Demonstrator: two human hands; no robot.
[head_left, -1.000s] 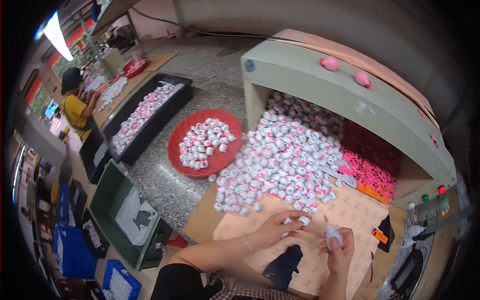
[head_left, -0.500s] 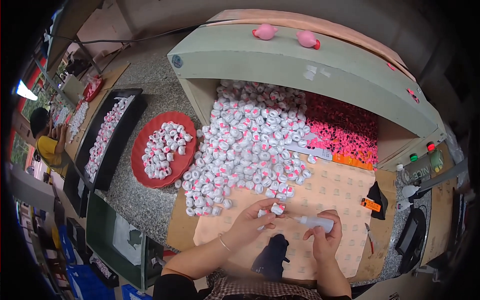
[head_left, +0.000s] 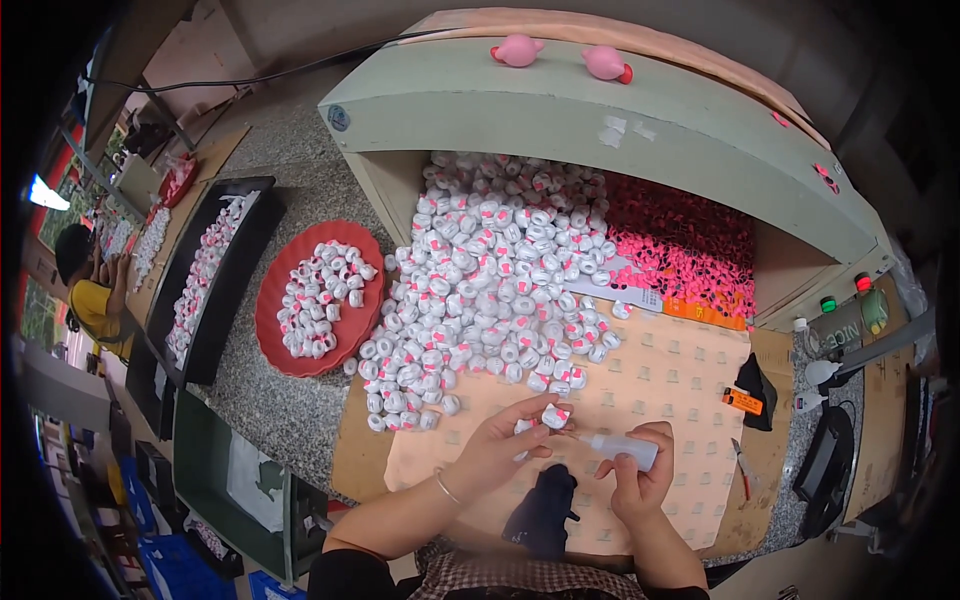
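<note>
While my left hand (head_left: 500,447) pinches one small white-and-pink piece (head_left: 555,415) betw. thumb and fingertips, just above the peach work mat (head_left: 670,380), my right hand (head_left: 640,478) is closed round a small white squeeze bottle (head_left: 622,449), its nozzle pointing at that piece and about touching it. Progress, as I judge it: the red round tray (head_left: 272,300) on my left holds a modest batch, prob. the finished ones, and the long black tray (head_left: 215,275) beyond it has more in rows. The big heap of white-and-pink pieces (head_left: 480,290) spilling from the green hood (head_left: 600,120) is far larger, so most is left to do. Hard to tell: whether anything comes out of the nozzle, and what the pink bits (head_left: 690,255) at the back of the hood are. A dark cloth (head_left: 545,510) hides part of the mat near me.
</note>
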